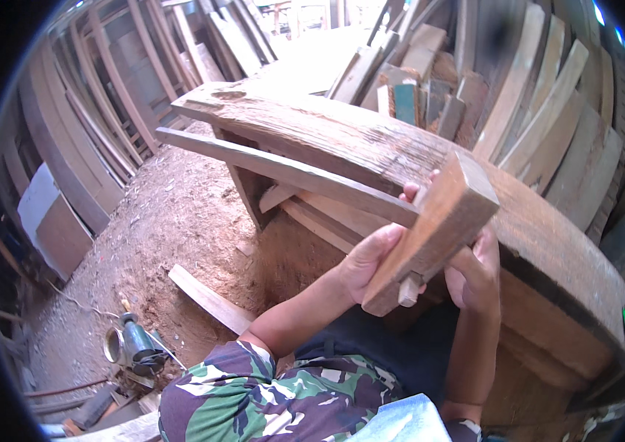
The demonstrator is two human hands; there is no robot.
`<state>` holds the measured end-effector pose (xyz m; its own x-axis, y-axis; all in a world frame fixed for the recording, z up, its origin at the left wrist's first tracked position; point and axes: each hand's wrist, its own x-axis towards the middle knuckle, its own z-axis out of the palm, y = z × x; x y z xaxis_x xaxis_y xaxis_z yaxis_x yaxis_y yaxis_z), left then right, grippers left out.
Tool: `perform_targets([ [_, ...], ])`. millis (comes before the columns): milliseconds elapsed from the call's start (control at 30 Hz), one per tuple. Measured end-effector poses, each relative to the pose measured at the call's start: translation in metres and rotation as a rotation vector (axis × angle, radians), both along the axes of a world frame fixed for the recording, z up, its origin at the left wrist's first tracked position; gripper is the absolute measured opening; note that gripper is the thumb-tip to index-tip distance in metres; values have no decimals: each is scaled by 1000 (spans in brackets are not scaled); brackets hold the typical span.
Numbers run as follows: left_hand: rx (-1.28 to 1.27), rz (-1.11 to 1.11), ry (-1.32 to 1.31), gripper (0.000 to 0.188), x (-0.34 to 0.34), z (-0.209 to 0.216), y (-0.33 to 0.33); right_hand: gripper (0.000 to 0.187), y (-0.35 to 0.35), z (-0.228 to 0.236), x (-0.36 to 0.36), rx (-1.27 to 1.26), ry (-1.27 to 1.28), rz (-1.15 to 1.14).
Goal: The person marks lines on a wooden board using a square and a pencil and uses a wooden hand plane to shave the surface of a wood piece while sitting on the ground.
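Head view, wooden block (434, 228) in both hands, right hand (475, 269) half hidden

A rough wooden workbench (342, 136) made of a thick weathered plank carries a long thin slat (283, 171) lying along its near edge. The sawdust-covered dirt floor (172, 221) below bears a short pale board (209, 298) and what looks like a small electric power tool (132, 346), though the view bends there.
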<state>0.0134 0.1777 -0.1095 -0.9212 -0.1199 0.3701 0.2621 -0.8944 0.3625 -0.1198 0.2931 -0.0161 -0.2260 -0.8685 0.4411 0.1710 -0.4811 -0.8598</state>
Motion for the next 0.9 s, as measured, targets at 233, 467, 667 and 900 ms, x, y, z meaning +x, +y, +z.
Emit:
perform_targets([
  [233, -28, 134, -78, 74, 10, -2, 15, 87, 2, -12, 10, -43, -38, 28],
  [467, -7, 173, -167, 61, 24, 24, 9, 83, -6, -21, 14, -51, -97, 94],
  [667, -111, 394, -339, 57, 27, 65, -17, 88, -12, 2, 11, -79, -153, -83],
  [900, -425, 767, -238, 49, 12, 143, -45, 62, 15, 35, 15, -325, 593, -833],
])
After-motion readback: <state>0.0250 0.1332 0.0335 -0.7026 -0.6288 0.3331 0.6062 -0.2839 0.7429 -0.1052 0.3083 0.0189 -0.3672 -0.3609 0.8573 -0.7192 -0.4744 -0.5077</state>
